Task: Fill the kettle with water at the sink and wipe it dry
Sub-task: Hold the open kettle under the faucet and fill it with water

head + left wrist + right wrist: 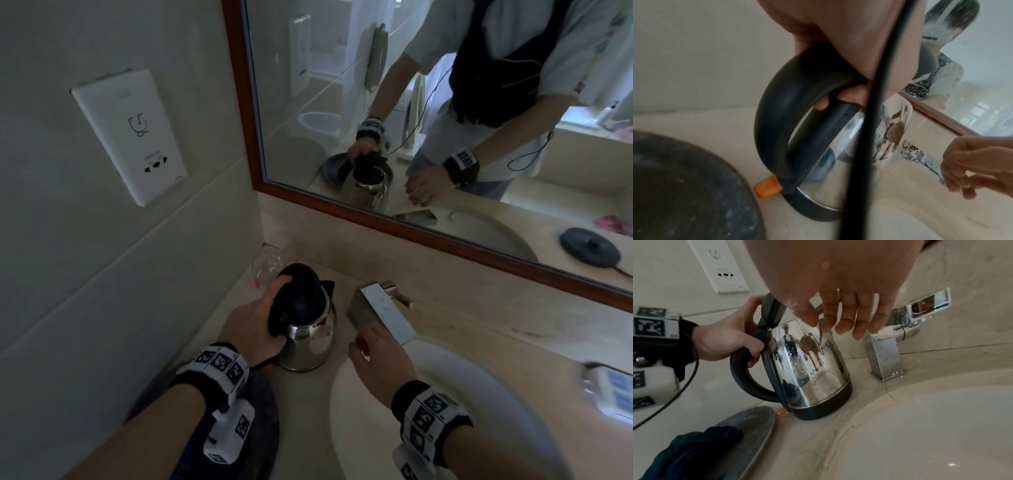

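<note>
The steel kettle stands on the marble counter, left of the faucet, with water drops on its side. Its black lid is tilted up. My left hand grips the black handle, fingers curled round it. My right hand hovers between kettle and faucet, fingers straight and wet, holding nothing. The white sink basin lies under and to the right of that hand. A dark blue cloth lies on a dark round tray.
The tray sits by my left wrist, close to the kettle's orange switch. A drinking glass stands behind the kettle by the wall. A wall socket is at the upper left, and a mirror lines the back.
</note>
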`<state>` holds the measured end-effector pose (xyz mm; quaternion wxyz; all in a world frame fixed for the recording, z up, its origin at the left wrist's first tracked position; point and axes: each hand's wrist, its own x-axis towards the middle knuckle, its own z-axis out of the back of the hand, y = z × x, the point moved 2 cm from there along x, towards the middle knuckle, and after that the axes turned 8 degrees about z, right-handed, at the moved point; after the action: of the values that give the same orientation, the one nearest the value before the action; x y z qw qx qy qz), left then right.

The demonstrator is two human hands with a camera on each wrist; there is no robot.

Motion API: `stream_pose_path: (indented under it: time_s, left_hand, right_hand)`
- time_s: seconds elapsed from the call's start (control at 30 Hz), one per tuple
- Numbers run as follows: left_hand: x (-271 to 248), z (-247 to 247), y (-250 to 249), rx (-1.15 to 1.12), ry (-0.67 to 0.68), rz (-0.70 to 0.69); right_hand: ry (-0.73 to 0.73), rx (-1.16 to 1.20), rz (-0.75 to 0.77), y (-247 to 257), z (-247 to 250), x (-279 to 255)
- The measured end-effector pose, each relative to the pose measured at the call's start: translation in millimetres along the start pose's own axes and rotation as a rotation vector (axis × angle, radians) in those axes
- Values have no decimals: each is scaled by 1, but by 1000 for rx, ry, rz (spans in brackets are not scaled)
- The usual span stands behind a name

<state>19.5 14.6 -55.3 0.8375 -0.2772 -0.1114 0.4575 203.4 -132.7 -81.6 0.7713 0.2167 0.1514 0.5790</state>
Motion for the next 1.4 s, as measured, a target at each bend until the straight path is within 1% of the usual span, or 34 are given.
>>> stream_pose_path:
  time_s: [0.2, 0.33, 0.43, 0.6, 0.77, 0.93, 1.1, 1.23, 1.33, 1.4]
  left_hand:
    - [-7, -3, -14, -203, -49, 7]
    - [-17, -3, -34, -165, 2, -43]
    - [-30, -8, -47, -163, 8, -62]
    - [-59, -27, -76, -241, 28, -35]
    - [-77, -64, -104, -312, 116, -21]
    - [-87, -100, -119, -361, 148, -20]
    - [-87, -129, -119, -402, 177, -13]
    - [-81, -149, -112, -407, 190, 33]
    - [-73, -160, -107, -399, 172, 60]
    - [-67, -166, -102, -387, 165, 86]
  right_hand:
    - [-42, 55, -25, -16, 28, -11]
    - [-130, 92, -80, -32, 67, -12]
    - [-190, 78, -122, -50, 97, -8]
    - [-200, 11, -208, -82, 128, 1]
    - [-116, -10, -254, -102, 135, 7]
    - [-4, -25, -270, -115, 115, 25]
    - [194, -59, -315, -120, 90, 51]
    - [318, -86, -252, -118, 77, 72]
    - [378, -170, -142, -114, 67, 85]
    - [398, -248, -112, -112, 60, 90]
